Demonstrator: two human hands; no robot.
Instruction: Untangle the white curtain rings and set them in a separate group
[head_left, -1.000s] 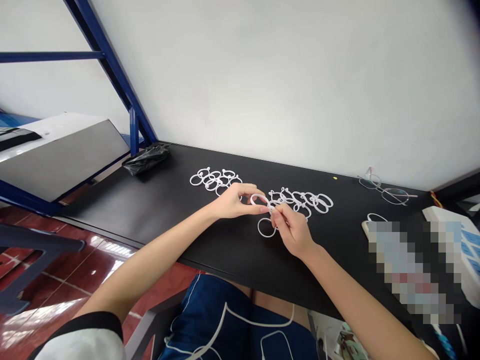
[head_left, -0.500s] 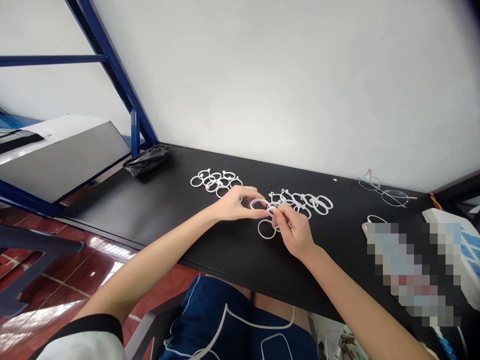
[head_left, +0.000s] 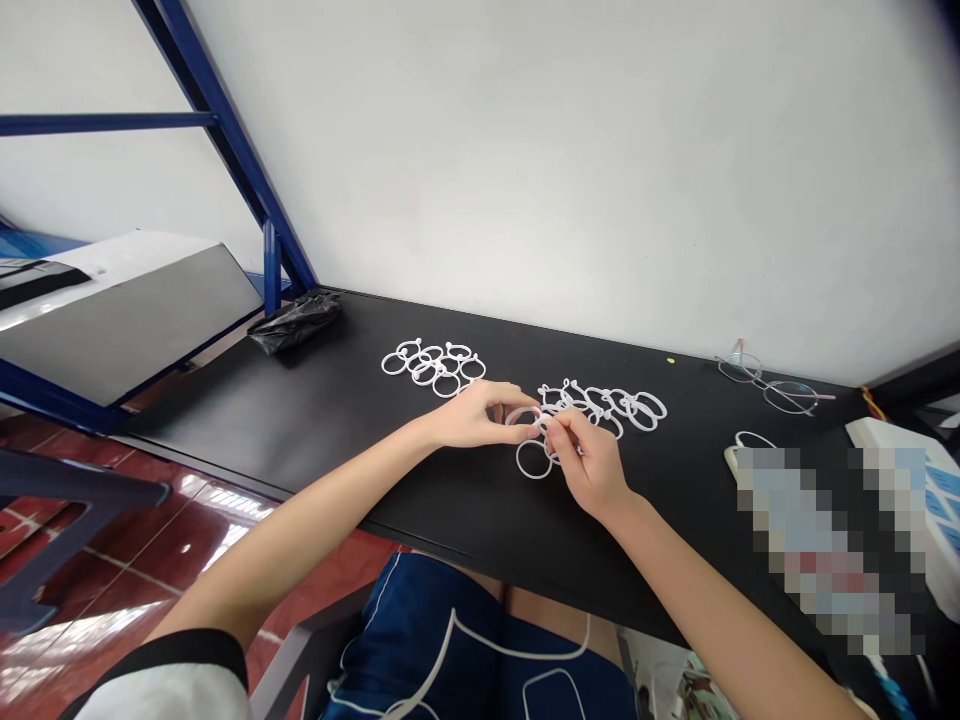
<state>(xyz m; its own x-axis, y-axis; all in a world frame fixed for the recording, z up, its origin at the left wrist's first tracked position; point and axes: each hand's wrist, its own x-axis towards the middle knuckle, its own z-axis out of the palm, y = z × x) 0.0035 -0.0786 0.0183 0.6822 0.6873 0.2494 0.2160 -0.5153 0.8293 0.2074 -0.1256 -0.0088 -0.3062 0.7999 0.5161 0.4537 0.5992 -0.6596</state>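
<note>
Between my two hands is a white plastic ring (head_left: 517,412), held above the black table. My left hand (head_left: 480,415) curls around its left side, thumb and fingers closed on it. My right hand (head_left: 589,455) pinches the same ring at its right end; the fingertips hide what small part sits there. Just below, a loose white ring (head_left: 533,460) lies on the table, partly beside my right fingers. Behind my right hand spreads a pile of white rings (head_left: 637,408) with small knobs. Another group of white rings (head_left: 427,365) lies farther left, beyond my left hand.
A crumpled black plastic bag (head_left: 296,322) lies at the table's left end, near a blue metal frame (head_left: 247,160). Eyeglasses (head_left: 765,383) rest at the back right by the wall. A blurred-out object (head_left: 817,550) and a white box (head_left: 900,500) stand at the right.
My left hand has shifted slightly down and toward my right hand, and the held ring has tilted and lowered a little. The right hand stays nearly in place.
</note>
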